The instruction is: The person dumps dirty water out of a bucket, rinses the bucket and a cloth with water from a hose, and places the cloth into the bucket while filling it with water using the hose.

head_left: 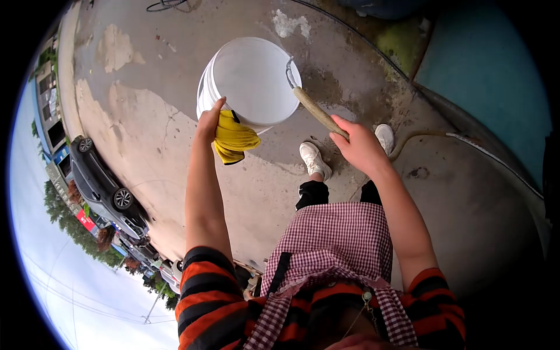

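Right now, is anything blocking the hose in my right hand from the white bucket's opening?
Nothing visible is. The hose ends at the mouth of the white bucket; the yellow cloth is aside, by your left hand.

The bucket (251,81) is open to entry (though the hose (317,109) and yellow cloth (236,137) crowd its rim).

Cloth (236,135) hides part of the bucket (251,64); red sign (86,220) too small to read; wire (165,6) cropped at top.

White round plastic bucket (254,81) is ahead, yellow cloth bundle (236,138) at its near rim, flexible tan hose (316,108) right, dark car (96,175) far left.
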`<state>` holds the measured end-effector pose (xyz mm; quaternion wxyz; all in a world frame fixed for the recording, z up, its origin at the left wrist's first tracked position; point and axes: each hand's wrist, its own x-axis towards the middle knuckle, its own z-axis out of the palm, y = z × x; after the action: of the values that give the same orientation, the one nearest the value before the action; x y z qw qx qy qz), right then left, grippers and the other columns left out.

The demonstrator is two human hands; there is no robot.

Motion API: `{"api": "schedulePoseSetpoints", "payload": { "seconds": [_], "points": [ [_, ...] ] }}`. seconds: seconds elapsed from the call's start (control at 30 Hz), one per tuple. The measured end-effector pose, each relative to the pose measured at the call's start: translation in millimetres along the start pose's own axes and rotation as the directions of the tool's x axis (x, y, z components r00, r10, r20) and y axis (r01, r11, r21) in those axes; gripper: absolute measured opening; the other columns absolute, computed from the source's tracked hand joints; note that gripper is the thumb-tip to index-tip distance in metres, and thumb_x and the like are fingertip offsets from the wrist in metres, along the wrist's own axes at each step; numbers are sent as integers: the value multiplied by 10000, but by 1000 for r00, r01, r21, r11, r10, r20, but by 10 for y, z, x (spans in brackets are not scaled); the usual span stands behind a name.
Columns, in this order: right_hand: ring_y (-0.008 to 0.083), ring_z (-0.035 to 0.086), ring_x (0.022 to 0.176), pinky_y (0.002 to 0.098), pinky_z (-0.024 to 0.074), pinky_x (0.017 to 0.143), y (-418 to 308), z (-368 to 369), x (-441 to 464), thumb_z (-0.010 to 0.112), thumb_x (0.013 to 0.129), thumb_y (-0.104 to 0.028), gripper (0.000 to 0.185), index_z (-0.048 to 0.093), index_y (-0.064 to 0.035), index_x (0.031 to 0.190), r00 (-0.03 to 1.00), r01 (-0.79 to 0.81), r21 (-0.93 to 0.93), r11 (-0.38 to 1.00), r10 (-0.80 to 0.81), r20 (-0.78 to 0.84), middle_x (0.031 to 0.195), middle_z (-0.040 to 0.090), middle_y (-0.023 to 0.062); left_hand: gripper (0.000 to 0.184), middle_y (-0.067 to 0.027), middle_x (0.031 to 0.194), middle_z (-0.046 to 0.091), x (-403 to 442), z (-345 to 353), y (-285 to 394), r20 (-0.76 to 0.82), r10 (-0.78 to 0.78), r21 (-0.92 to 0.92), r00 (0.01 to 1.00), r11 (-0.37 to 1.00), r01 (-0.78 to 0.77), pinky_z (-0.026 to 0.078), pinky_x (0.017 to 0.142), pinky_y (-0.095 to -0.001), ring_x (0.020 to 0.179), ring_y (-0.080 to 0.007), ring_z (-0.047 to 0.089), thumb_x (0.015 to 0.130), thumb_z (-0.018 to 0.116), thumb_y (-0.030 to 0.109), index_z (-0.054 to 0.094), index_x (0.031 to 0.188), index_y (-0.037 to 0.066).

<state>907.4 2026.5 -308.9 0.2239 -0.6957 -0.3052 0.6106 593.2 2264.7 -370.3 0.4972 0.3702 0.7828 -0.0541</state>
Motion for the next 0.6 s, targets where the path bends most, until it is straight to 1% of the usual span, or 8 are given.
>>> {"api": "schedulePoseSetpoints", "payload": {
  "seconds": [0.07,0.17,0.23,0.3,0.43,0.47,0.53,0.6],
  "points": [
    [302,603,809,339,462,712,-31,-45,-93,542,831,-207,418,467,-95,1227,1000,-23,-18,1000,23,-6,890,616,187,792,-201,1091,529,-113,275,-146,60,21,-241,998,971,-6,449,814,-356,958,-275,556,705,616,457,398,1168,-148],
    [284,609,820,317,460,722,39,-46,-166,547,833,-197,423,462,-84,1232,996,-87,3,996,87,-34,913,613,195,701,-178,1062,556,308,724,-748,302,-7,-474,953,867,157,452,819,-353,951,-261,563,732,572,464,455,1145,-91],
    [269,614,827,306,459,727,161,-30,-168,550,835,-194,426,459,-76,1234,992,-93,39,995,96,-81,926,613,196,530,-108,889,616,203,1144,-895,408,23,-499,913,843,202,455,765,-327,817,-235,577,756,479,524,577,848,12],
    [253,618,834,297,457,734,409,72,-153,551,837,-193,428,457,-67,1235,988,-57,78,995,68,-137,943,614,192,524,-88,815,603,131,1509,-1046,408,-44,-521,912,809,272,447,748,-334,774,-232,558,755,459,546,567,781,34],
    [235,618,841,289,455,735,551,150,-150,546,842,-205,436,447,-52,1238,980,-167,58,984,172,-96,962,619,176,564,-87,818,573,-140,1685,-1317,418,-127,-685,900,606,404,439,766,-370,777,-251,534,751,438,571,561,846,29],
    [200,596,878,273,442,764,529,172,-150,543,846,-188,440,435,-33,1244,980,-179,62,982,183,-76,1001,609,162,603,-121,984,580,-150,1631,-1450,509,-108,-705,854,518,485,425,843,-398,911,-285,542,774,425,560,544,1006,17],
    [130,552,953,241,414,822,476,215,-157,538,854,-154,451,412,5,1256,979,-197,73,978,200,-42,1079,589,135,608,-132,1062,567,-200,1630,-1594,515,-106,-734,851,458,501,409,885,-415,990,-296,528,796,418,542,513,1092,19],
    [221,590,877,287,442,756,450,318,-172,541,845,-210,445,433,-65,1252,987,-153,13,988,153,-47,984,607,164,558,-141,1145,544,-324,1612,-1641,520,-203,-717,829,423,554,405,915,-437,1068,-306,510,844,398,471,486,1162,21]
  ]
}}
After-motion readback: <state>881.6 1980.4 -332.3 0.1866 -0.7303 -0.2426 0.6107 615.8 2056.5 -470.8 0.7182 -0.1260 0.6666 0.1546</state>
